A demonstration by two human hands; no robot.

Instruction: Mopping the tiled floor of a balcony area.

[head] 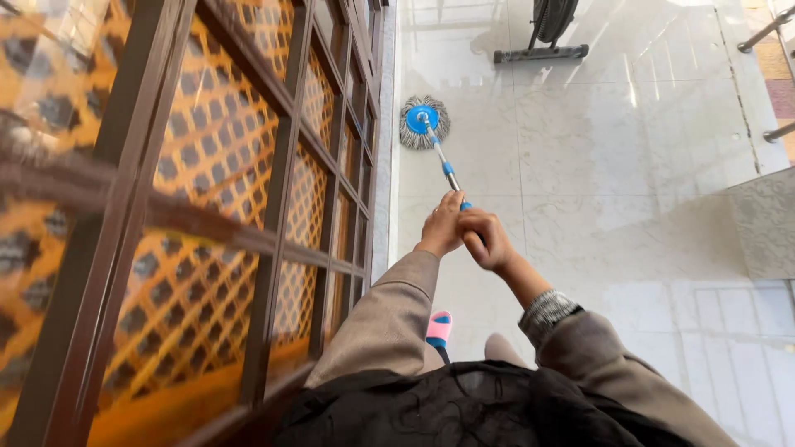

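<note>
Both hands grip a mop's pole near the middle of the view. The left hand [441,225] closes round the pole at the 9 o'clock side, and the right hand [487,238] wraps it just beside, the two touching. The pole [443,161], silver with blue collars, runs up toward 12 o'clock, slightly left, to the mop head [425,121]. The head is a round blue disc ringed with grey strands, lying flat on the floor [629,165] close to the wall base at its 9 o'clock.

The floor is pale glossy tile with bright reflections. At 9 o'clock from the hands stands a brown-framed screen [207,190] with orange lattice panels, filling the left half of the view. At 12 o'clock, well beyond the mop head, a dark fan base [541,53] sits on the tile. At 6 o'clock from the hands a pink and blue slipper [439,329] shows between the beige sleeves, above dark cloth [464,410]. Metal rails [766,33] cross the 1 o'clock corner. No packages, labels or signs can be made out
</note>
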